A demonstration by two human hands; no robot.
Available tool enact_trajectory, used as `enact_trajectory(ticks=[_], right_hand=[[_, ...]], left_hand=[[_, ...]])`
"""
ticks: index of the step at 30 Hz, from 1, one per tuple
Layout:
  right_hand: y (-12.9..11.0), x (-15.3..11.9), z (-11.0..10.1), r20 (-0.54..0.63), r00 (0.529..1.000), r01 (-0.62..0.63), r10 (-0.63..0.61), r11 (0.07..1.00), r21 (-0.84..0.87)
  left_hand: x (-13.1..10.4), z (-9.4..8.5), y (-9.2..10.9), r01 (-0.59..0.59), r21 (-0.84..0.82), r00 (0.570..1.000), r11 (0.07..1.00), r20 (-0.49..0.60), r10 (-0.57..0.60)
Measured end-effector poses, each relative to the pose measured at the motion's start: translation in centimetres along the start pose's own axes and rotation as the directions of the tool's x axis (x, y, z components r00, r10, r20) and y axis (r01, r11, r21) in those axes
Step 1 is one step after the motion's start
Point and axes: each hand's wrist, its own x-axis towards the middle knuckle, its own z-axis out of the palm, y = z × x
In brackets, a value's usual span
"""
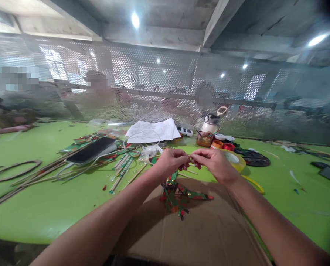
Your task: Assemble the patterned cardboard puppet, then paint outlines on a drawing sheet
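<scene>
My left hand (pixel 172 162) and my right hand (pixel 211 162) meet fingertip to fingertip above the far edge of a brown cardboard sheet (pixel 198 232). Both are closed in a pinch around something tiny and yellowish between them, too small to name. Just below the hands, a green and red jointed figure (pixel 176 197) with gold-coloured fasteners lies on the cardboard; neither hand's fingers visibly grip it.
On the green table (pixel 56 207), a phone (pixel 91 150), cables and long sticks lie left. White papers (pixel 153 131), a bottle (pixel 209 123), paint jars (pixel 217 144), a yellow tape roll (pixel 234 159) and a black palette (pixel 255 158) stand or lie beyond the hands.
</scene>
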Motion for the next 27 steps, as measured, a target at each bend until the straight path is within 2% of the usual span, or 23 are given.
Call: enact_trajectory(ticks=[5, 7, 11, 18, 24, 27], right_hand=[[0.5, 0.2, 0.0, 0.005, 0.997, -0.073, 0.073, 0.995, 0.074], [0.6, 0.2, 0.0, 0.026, 0.997, -0.076, 0.074, 0.993, 0.095], [0.8, 0.1, 0.1, 0.067, 0.996, -0.076, 0.066, 0.983, 0.169], [0.6, 0.0, 0.4, 0.009, 0.999, -0.050, 0.050, 0.967, 0.249], [0.4, 0.1, 0.8, -0.009, 0.997, -0.075, 0.078, 0.985, 0.157], [0.6, 0.2, 0.9, -0.012, 0.993, -0.110, 0.115, 0.975, 0.192]], left_hand=[[0.1, -0.1, -0.4, -0.023, 0.201, 1.000, 0.979, 0.000, 0.023], [0.2, 0.0, -0.6, -0.038, 0.222, 0.999, 0.974, 0.005, 0.038], [0.1, -0.1, -0.2, -0.093, 0.162, 0.995, 0.982, -0.007, 0.096], [-0.2, -0.4, 0.4, -0.132, 0.007, 0.988, 0.991, 0.086, 0.131], [0.2, -0.2, -0.7, -0.119, 0.195, 0.992, 0.973, 0.062, 0.109], [0.5, -0.1, -1.1, -0.104, 0.254, 0.995, 0.962, 0.029, 0.100]])
